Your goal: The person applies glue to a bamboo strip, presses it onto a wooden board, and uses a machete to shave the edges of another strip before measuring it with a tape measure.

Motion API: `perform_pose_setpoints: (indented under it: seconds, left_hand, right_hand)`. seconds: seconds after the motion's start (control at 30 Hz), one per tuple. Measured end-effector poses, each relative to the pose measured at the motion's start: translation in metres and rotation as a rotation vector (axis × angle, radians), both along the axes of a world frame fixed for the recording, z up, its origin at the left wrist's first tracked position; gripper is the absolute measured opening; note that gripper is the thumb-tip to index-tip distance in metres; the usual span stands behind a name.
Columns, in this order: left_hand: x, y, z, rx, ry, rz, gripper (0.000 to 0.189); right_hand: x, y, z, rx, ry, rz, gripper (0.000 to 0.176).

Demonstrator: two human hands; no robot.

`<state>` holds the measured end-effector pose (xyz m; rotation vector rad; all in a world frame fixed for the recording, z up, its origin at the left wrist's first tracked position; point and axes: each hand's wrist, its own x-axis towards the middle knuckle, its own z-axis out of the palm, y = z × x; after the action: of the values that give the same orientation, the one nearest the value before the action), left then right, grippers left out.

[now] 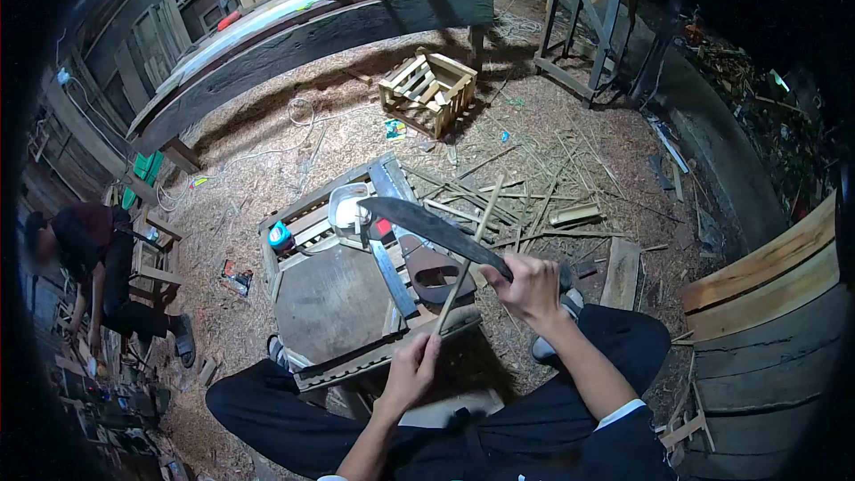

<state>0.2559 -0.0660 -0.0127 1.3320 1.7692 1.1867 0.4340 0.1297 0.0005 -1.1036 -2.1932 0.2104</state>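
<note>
My right hand (530,289) is wrapped round the handle of a machete (427,224), whose broad dark blade points up and left over the low slatted work table (334,303). In my left hand (411,374) is a thin bamboo stick (463,281), gripped near its lower end and slanting up to the right. The stick crosses the machete blade in this view. Below them on the table lie a handsaw (432,272) with a brown handle, a white plastic tub (348,205) and a teal tape measure (280,236).
Bamboo strips (543,205) litter the shavings-covered ground beyond the table. A slatted wooden crate (429,93) stands before a long workbench (329,44). Boards (766,303) lean at the right. Another person (102,258) bends down at the left.
</note>
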Motion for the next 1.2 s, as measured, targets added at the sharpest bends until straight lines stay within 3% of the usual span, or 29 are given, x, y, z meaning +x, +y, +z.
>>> perform_pose_setpoints:
  seconds: [0.03, 0.17, 0.3, 0.37, 0.43, 0.5, 0.57, 0.6, 0.63, 0.73, 0.8, 0.9, 0.97, 1.0, 1.03, 1.1, 1.2]
  left_hand:
    - [-0.003, -0.003, -0.001, -0.008, 0.005, -0.007, 0.028]
    - [-0.010, -0.011, -0.009, -0.038, 0.046, -0.059, 0.029]
    - [-0.008, 0.000, -0.011, -0.035, -0.011, -0.046, 0.032]
    - [-0.012, 0.001, -0.014, -0.123, -0.031, -0.018, 0.033]
    - [-0.016, 0.003, -0.021, -0.114, -0.043, -0.023, 0.034]
    - [-0.017, 0.008, -0.032, -0.119, -0.129, -0.071, 0.029]
    - [-0.004, 0.023, -0.014, -0.067, -0.228, -0.042, 0.027]
    - [0.001, 0.034, -0.006, -0.023, -0.324, -0.019, 0.027]
    - [0.001, 0.044, -0.005, -0.018, -0.325, -0.015, 0.027]
    - [-0.003, 0.063, 0.003, -0.074, -0.489, -0.060, 0.028]
    - [-0.003, 0.069, 0.003, -0.091, -0.472, -0.101, 0.028]
    - [0.001, 0.079, 0.006, -0.083, -0.429, -0.151, 0.031]
    - [0.003, 0.085, 0.018, -0.142, -0.453, -0.100, 0.034]
    - [0.001, 0.092, 0.016, 0.014, -0.132, -0.065, 0.037]
    - [-0.001, 0.091, 0.013, 0.013, -0.129, -0.063, 0.037]
    - [-0.004, 0.082, 0.016, -0.142, -0.369, -0.122, 0.039]
    - [0.002, 0.077, 0.009, -0.162, -0.429, -0.165, 0.038]
  right_hand:
    - [-0.005, 0.003, -0.003, 0.123, 0.023, -0.025, 0.080]
    - [0.009, 0.035, 0.001, -0.036, 0.009, -0.191, 0.079]
    - [0.001, 0.014, -0.005, -0.044, 0.059, 0.016, 0.078]
    - [-0.004, 0.025, -0.012, 0.067, -0.012, -0.037, 0.080]
    - [-0.001, 0.042, -0.007, -0.125, 0.039, -0.151, 0.083]
    - [0.000, 0.042, -0.003, -0.154, 0.065, -0.216, 0.085]
    - [0.006, 0.020, 0.004, -0.280, 0.017, -0.106, 0.087]
    - [0.002, 0.010, 0.002, -0.233, -0.070, -0.053, 0.086]
    - [-0.010, 0.001, 0.001, -0.032, 0.069, -0.002, 0.083]
    - [-0.008, 0.011, 0.007, -0.127, 0.012, -0.039, 0.074]
    - [0.004, 0.033, 0.014, -0.297, 0.020, -0.180, 0.067]
    - [0.010, 0.025, 0.016, -0.324, 0.052, -0.218, 0.066]
    - [0.001, 0.001, 0.004, -0.117, -0.046, -0.048, 0.067]
    - [-0.003, -0.004, 0.007, -0.071, -0.066, -0.016, 0.067]
    - [-0.005, -0.008, 0.009, -0.031, -0.083, 0.015, 0.067]
    - [-0.001, 0.011, 0.001, -0.132, -0.065, -0.028, 0.068]
    - [0.006, 0.025, 0.015, -0.272, 0.042, -0.177, 0.077]
